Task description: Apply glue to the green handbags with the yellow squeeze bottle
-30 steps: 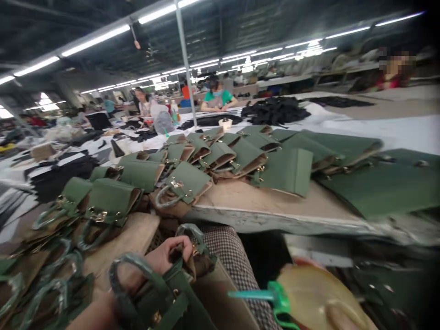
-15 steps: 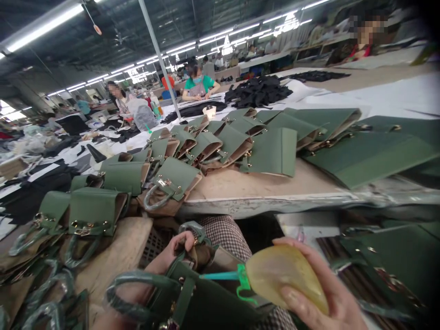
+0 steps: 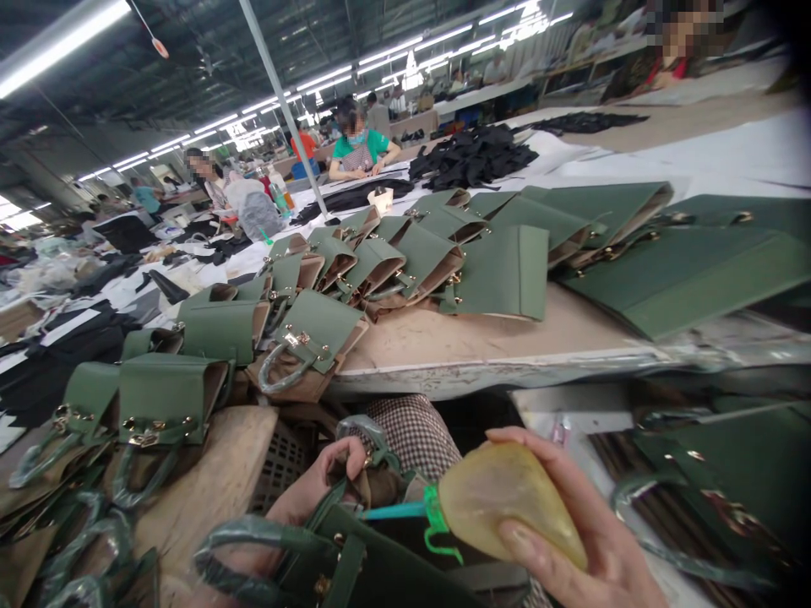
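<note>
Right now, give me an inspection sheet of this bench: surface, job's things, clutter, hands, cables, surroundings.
Surface: worktable, tan top, worn pale front edge.
Job's things: green handbag low at the lap, with a wrapped handle; yellowish squeeze bottle, its teal nozzle pointing at the bag's top.
Clutter: rows of green bags across the table and to the left; black fabric pile behind.
Grippers: left hand grips the handbag's top edge; right hand wraps the squeeze bottle.
Cables: nothing seen.
Surroundings: co-worker in a green top at a far table; steel pole; strip lights overhead.
</note>
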`<state>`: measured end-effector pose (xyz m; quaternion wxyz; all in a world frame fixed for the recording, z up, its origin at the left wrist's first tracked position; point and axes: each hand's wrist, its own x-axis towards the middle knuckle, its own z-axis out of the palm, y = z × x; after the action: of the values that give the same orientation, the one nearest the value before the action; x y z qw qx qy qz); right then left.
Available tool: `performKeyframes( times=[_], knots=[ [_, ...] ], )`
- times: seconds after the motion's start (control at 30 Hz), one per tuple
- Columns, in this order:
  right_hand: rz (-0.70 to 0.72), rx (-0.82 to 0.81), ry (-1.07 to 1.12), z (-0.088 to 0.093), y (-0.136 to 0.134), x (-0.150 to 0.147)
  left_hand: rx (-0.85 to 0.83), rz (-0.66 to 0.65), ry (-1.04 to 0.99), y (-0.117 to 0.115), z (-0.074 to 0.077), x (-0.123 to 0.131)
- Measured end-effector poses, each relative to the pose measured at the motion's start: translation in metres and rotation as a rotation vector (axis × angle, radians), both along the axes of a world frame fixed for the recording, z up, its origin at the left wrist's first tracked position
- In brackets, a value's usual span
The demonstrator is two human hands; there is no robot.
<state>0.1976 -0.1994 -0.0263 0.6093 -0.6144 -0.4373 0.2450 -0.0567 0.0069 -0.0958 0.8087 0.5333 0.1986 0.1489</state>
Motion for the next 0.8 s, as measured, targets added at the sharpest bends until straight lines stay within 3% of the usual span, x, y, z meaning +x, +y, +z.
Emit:
performKeyframes(
  times=[0.3,0.57,0.8],
  knots=[
    [-0.112,0.04,0.271,0.0,0.004,-0.034,0.036,0.014,0.021,-0.002,0.004,0.003],
    [-0.133,0.081,0.097,0.0,0.004,-0.035,-0.029,-0.012,-0.016,-0.003,0.003,0.005],
    [-0.064,0.084,-0.121,0.026,0.003,-0.027,0.002,-0.017,-0.029,-0.005,0.004,0.006]
  ],
)
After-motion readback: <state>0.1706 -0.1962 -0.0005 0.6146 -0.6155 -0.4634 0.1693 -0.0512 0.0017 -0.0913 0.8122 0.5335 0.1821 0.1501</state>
